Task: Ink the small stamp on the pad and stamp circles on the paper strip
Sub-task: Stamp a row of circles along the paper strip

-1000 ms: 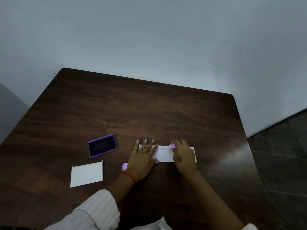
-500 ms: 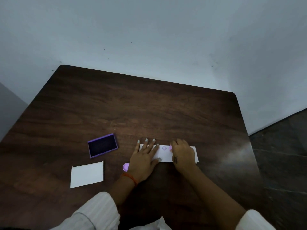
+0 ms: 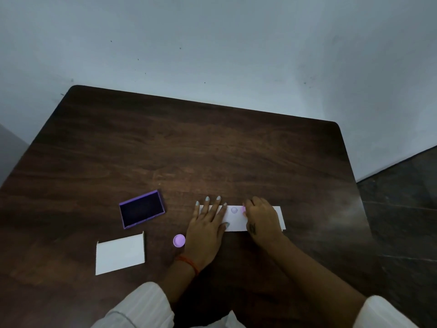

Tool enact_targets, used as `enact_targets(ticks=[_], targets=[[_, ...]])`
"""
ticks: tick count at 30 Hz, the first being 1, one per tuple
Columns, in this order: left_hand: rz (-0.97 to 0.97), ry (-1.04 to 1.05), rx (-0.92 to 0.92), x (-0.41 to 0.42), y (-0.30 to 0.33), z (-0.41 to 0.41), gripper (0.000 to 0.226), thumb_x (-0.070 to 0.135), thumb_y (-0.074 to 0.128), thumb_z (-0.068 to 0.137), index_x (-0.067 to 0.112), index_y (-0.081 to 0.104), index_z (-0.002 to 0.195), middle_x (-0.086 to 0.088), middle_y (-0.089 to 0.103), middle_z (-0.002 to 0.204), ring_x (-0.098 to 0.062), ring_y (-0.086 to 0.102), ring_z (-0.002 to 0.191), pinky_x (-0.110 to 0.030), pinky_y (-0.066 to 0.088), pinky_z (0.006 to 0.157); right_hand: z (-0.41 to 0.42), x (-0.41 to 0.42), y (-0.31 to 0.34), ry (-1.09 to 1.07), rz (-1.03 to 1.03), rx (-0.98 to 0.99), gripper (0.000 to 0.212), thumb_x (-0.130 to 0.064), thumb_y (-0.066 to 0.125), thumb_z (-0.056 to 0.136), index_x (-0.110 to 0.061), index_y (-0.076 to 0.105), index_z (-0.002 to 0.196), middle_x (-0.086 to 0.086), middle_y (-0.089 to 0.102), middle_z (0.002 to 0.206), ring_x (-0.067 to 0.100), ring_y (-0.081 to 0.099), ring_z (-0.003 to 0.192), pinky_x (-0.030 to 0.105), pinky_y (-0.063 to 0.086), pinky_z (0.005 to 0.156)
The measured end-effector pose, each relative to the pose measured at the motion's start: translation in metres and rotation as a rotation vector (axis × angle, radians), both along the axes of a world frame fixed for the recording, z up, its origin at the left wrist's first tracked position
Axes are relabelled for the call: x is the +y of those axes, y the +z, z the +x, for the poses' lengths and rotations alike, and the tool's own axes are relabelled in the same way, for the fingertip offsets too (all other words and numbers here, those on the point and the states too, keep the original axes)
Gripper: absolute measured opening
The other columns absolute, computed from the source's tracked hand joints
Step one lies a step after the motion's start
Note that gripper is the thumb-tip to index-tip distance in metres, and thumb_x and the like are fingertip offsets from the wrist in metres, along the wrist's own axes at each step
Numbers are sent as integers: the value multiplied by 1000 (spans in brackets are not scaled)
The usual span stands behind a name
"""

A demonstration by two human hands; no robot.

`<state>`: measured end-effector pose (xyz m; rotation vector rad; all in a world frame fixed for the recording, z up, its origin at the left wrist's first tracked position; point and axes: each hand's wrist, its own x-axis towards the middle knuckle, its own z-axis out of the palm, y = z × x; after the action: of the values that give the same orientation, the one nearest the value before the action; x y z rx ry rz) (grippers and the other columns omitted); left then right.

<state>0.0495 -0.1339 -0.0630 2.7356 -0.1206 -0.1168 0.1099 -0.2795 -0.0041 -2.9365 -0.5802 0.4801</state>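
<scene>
A white paper strip (image 3: 236, 221) lies across the near middle of the dark wooden table (image 3: 189, 150). My left hand (image 3: 207, 223) lies flat on its left end, fingers spread. My right hand (image 3: 261, 218) is closed around a small pink stamp (image 3: 243, 209), held down against the strip; only a bit of the stamp shows. One pale purple circle (image 3: 234, 210) is printed on the strip between my hands. The open purple ink pad (image 3: 141, 209) sits to the left.
A small round purple cap (image 3: 179, 240) lies beside my left wrist. A white rectangular card or lid (image 3: 120, 254) sits near the left front. The table's right edge drops to a dark floor (image 3: 402, 197); a pale wall stands behind.
My right hand has pressed down lower over the stamp, hiding more of it. My left hand stays flat on the strip. The view has shifted slightly.
</scene>
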Motion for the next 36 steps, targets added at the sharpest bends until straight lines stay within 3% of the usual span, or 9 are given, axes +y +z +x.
enact_targets(ticks=[12, 21, 23, 26, 28, 31, 36], targets=[[-69, 13, -14, 0, 7, -2, 49, 32, 31, 98, 24, 19, 145, 1, 9, 157, -21, -4, 145, -37, -14, 115, 1, 0, 2, 52, -12, 11, 44, -15, 62, 85, -8, 47, 126, 11, 52, 133, 23, 46, 122, 30, 40, 101], [7, -10, 26, 1, 7, 0, 51, 37, 26, 98, 25, 12, 146, 1, 6, 158, -22, -2, 146, -36, -12, 116, 2, -6, 1, -11, 77, -4, 31, -10, 58, 85, -9, 57, 116, 10, 58, 123, 22, 52, 114, 29, 41, 98], [6, -16, 35, 1, 9, 1, 52, 36, 26, 98, 24, 10, 146, 1, 6, 158, -22, -2, 146, -37, -9, 117, 0, -12, 4, -154, 307, -39, 18, -9, 57, 86, -9, 66, 103, 9, 67, 110, 21, 59, 103, 27, 43, 91], [-42, -10, 42, 4, 13, 1, 56, 35, 29, 98, 23, 4, 146, 2, 5, 159, -20, -3, 146, -36, -7, 118, -9, -18, 7, -544, 761, -71, 11, -8, 65, 83, -13, 71, 91, 3, 72, 93, 15, 65, 91, 22, 50, 77], [-61, 2, 20, 7, 16, 0, 57, 36, 30, 97, 23, 2, 146, 3, 4, 158, -19, -5, 146, -34, -7, 118, -14, -19, 7, -815, 991, 70, 16, -9, 68, 82, -12, 69, 98, 3, 71, 96, 13, 65, 91, 20, 51, 72], [-102, 37, -18, 13, 21, -5, 57, 39, 31, 97, 24, 5, 145, 4, 4, 158, -15, -8, 145, -31, -7, 117, -18, -19, 13, -1186, 1512, 423, 17, -1, 60, 86, 2, 64, 102, 12, 67, 94, 19, 65, 85, 23, 61, 68], [-234, 169, -35, 32, 28, -29, 61, 40, 42, 93, 25, 14, 145, 6, 10, 157, -6, -8, 139, -28, -4, 115, -46, -20, 17, -1296, 1919, 730, 19, -2, 51, 91, 1, 68, 83, 9, 76, 73, 13, 73, 65, 23, 61, 59]])
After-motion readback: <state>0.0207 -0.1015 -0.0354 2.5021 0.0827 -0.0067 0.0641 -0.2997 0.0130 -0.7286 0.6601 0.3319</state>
